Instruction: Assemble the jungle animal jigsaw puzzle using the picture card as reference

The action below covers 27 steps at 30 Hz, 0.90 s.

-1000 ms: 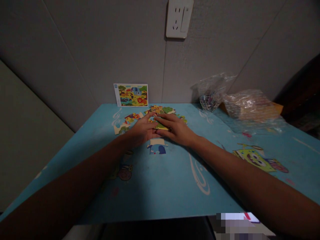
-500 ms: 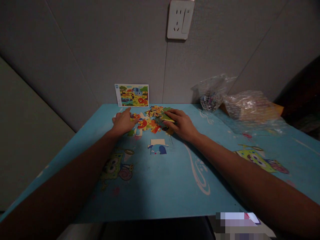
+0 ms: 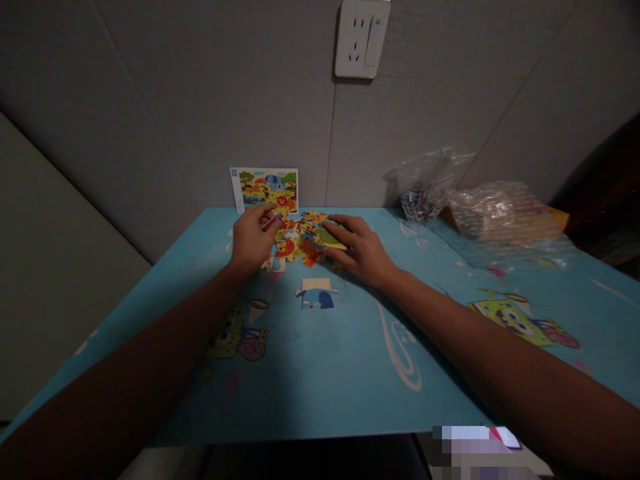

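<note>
A loose pile of colourful jigsaw puzzle pieces [image 3: 293, 248] lies near the back of the table. At its left side, my left hand [image 3: 251, 239] pinches one puzzle piece [image 3: 271, 221] between thumb and fingers, tilted up above the pile. My right hand [image 3: 367, 252] is at the pile's right side, thumb and fingers closed about a green puzzle piece [image 3: 330, 237]. Nearer to me, apart from the pile, two joined-looking pieces [image 3: 317, 295] show a blue elephant's face. Behind the pile, a picture card [image 3: 267, 189] of animals leans against the wall.
Clear plastic bags [image 3: 425, 190] and crinkled plastic wrapping [image 3: 500, 213] over something orange sit at the back right. A wall socket [image 3: 363, 40] is above the blue patterned table [image 3: 340, 373]. A pixelated patch covers the lower right below the table edge.
My left hand has lifted from the pile's left edge and now has a puzzle piece in its pinch. My right hand has shifted slightly left with the green piece.
</note>
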Tool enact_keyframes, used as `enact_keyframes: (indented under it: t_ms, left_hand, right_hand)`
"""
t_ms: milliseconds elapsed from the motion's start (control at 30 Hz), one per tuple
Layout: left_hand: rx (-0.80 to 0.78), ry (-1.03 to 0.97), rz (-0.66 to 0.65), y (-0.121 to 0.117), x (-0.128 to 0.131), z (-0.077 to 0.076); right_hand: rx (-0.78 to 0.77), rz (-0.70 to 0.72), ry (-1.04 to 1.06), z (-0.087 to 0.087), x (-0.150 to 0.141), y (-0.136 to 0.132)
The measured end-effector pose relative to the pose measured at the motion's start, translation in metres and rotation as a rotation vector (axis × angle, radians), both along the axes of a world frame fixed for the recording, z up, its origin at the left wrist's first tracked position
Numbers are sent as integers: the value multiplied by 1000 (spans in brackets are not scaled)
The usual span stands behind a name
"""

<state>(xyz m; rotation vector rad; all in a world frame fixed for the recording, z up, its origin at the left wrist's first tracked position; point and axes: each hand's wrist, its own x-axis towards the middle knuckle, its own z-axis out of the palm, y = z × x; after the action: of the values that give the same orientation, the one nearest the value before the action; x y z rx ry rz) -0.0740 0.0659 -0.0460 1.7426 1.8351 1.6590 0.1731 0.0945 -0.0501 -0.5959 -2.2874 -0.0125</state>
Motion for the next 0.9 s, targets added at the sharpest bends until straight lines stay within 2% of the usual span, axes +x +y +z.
enact_keyframes:
  t_ms: [67,167,267,333,400,567,733,900]
  left_hand:
    - [-57,-210,-135,-5,15,2]
    - [-231,-541,-357,-14,37,4]
    - [-313,-812,-587,-21,53,7]
    - [-345,-945,-728,-25,57,10]
    - [-359,-1000,-807,-27,59,11]
    - [-363,-934,-844,-28,56,8]
    - [-354,-913,-802,-28,54,9]
    - [-379,-867,-730,-29,53,11]
  right_hand:
    - [47,27,17,2,-2,-4]
    - [101,72,18,5,-6,-8]
    - [98,94,-10,5,-8,-9]
    - [78,92,-27,5,-8,-9]
    - [81,103,-34,5,-8,-9]
    - [98,105,-26,1,-8,-11]
    - [8,50,-25,-1,-7,-8]
    - [-15,30,-53,1,-6,-5]
